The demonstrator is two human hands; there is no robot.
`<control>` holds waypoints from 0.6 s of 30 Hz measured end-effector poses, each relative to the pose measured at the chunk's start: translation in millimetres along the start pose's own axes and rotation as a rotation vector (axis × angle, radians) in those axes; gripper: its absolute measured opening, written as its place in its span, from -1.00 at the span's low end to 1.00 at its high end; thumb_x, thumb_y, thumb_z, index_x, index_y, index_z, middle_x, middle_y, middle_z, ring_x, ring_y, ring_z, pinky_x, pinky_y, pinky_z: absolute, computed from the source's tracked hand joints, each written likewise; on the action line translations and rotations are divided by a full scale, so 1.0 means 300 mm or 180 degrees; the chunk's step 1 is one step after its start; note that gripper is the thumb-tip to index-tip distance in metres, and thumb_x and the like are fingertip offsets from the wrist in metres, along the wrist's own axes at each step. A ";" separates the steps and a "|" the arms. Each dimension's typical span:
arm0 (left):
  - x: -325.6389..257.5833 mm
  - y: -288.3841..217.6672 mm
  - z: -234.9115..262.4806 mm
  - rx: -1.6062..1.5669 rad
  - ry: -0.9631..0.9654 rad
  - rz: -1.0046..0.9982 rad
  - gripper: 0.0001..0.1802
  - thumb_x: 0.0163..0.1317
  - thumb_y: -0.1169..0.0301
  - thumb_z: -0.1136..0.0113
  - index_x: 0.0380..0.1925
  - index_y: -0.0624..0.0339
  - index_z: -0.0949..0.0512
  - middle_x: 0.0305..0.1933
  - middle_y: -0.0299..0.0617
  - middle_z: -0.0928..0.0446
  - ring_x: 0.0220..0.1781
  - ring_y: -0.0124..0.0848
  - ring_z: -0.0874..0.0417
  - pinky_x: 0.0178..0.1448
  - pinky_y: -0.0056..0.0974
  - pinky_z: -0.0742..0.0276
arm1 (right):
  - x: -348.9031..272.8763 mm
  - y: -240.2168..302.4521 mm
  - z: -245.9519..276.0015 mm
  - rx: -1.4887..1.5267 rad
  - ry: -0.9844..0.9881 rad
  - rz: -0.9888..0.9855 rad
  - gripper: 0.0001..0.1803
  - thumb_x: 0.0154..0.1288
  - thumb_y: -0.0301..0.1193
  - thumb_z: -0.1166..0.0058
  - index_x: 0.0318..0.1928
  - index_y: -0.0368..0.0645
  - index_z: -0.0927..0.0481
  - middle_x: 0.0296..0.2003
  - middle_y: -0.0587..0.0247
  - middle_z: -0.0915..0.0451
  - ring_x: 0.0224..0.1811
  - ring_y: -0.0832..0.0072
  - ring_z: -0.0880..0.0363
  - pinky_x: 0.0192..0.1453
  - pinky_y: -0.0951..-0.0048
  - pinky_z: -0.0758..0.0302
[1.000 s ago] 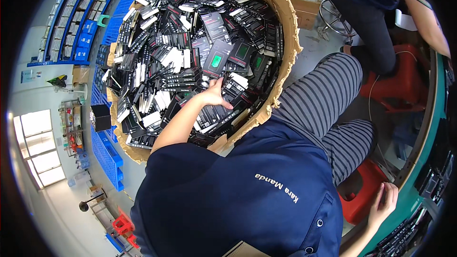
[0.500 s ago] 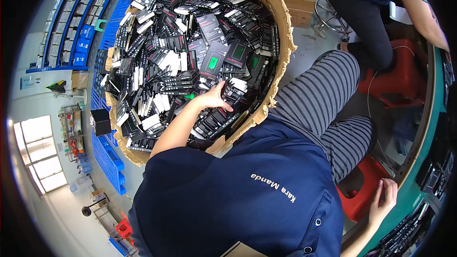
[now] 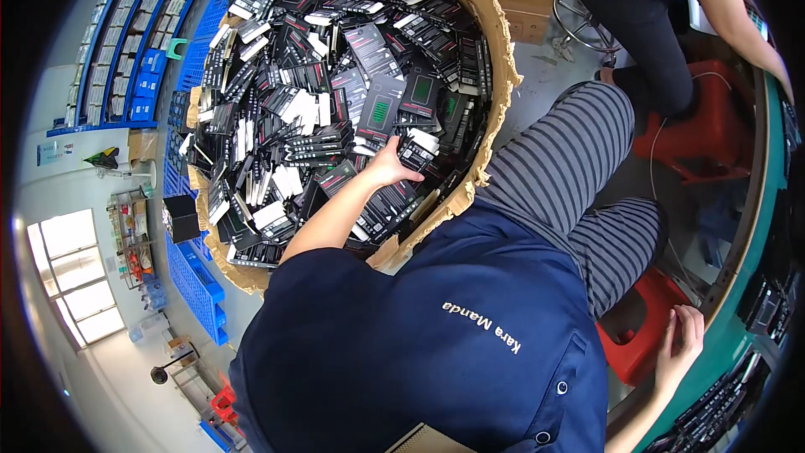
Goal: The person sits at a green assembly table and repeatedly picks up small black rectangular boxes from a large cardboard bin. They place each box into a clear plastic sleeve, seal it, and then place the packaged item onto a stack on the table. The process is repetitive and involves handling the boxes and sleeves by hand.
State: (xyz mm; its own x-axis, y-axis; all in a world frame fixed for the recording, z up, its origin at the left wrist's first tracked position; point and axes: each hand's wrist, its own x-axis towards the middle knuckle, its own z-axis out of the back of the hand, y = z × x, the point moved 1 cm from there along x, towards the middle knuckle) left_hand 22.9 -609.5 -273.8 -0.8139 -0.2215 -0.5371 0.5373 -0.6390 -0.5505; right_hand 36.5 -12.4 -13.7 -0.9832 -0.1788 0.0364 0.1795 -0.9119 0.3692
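Note:
My left hand (image 3: 392, 166) reaches into a large torn-edged cardboard bin (image 3: 501, 42) filled with a jumbled heap of flat black boxes (image 3: 319, 147). Its thumb and fingers are closed around a small stack of black boxes (image 3: 418, 149) with white edges, at the near right part of the heap. Just beyond it lie boxes with green prints (image 3: 379, 111). My right hand (image 3: 681, 348) hangs beside the edge of a green-topped table (image 3: 717, 361), holding nothing, its fingers loosely bent and apart.
More black boxes (image 3: 713, 407) lie along the table. Red stools (image 3: 641, 327) stand under its edge. A co-worker's arm (image 3: 734, 21) reaches over the table at the upper right. Blue pallets (image 3: 194, 281) and a shelf rack (image 3: 126, 42) stand at the left.
My left hand has shifted slightly right and up with the stack, whose white edges now show more. The co-worker's arm has moved a little left. My right hand has barely moved.

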 end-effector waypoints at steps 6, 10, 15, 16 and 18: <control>-0.063 -0.093 0.017 0.0350 -0.0168 0.0253 0.07 -0.34 0.12 -0.62 0.20 0.37 -0.33 0.11 0.18 -0.57 0.19 0.00 -0.59 0.30 -0.12 -0.48 | -0.002 -0.002 0.001 -0.0002 0.0012 0.0000 -0.89 0.26 -0.66 -0.12 -0.19 -0.37 -0.58 -0.22 0.00 -0.58 -0.11 0.14 -0.58 0.04 0.24 -0.51; -0.082 -0.106 0.027 0.0494 -0.0571 0.0271 0.03 -0.30 0.11 -0.61 0.19 0.33 -0.33 0.14 0.16 -0.56 0.19 -0.01 -0.60 0.28 -0.11 -0.49 | -0.003 0.003 0.003 -0.0020 0.0024 -0.0027 -0.89 0.26 -0.66 -0.12 -0.19 -0.37 -0.58 -0.22 0.01 -0.58 -0.12 0.14 -0.58 0.03 0.23 -0.51; -0.085 -0.146 0.072 0.0414 -0.0479 0.0188 -0.01 -0.29 0.11 -0.62 0.15 0.30 -0.35 0.12 0.15 -0.57 0.17 0.02 -0.61 0.25 -0.08 -0.51 | -0.001 -0.004 -0.001 0.0000 0.0008 0.0012 -0.89 0.26 -0.66 -0.12 -0.19 -0.37 -0.58 -0.23 0.02 -0.58 -0.13 0.14 -0.57 0.01 0.23 -0.51; -0.086 -0.149 0.084 0.0299 -0.0488 0.0126 -0.02 -0.29 0.12 -0.63 0.14 0.30 -0.36 0.11 0.14 -0.58 0.16 0.02 -0.62 0.24 -0.09 -0.51 | -0.001 -0.005 0.000 -0.0003 0.0003 0.0014 -0.89 0.26 -0.65 -0.12 -0.19 -0.36 -0.58 -0.23 0.02 -0.58 -0.14 0.14 -0.57 0.01 0.24 -0.51; -0.067 -0.128 0.103 0.0315 -0.0838 -0.0022 -0.01 -0.30 0.12 -0.63 0.15 0.30 -0.36 0.04 0.12 -0.62 0.11 0.00 -0.64 0.24 -0.11 -0.51 | -0.003 0.000 0.003 -0.0009 0.0014 -0.0008 -0.89 0.26 -0.65 -0.12 -0.19 -0.36 -0.58 -0.23 0.02 -0.58 -0.14 0.14 -0.57 0.01 0.24 -0.51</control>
State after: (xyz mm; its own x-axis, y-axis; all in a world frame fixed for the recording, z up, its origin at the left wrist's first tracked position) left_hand 11.8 -603.5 -222.1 -0.8539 -0.3923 -0.3419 0.5177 -0.7071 -0.4816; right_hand 37.3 -11.9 -13.0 -0.9835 -0.1780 0.0313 0.1770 -0.9134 0.3666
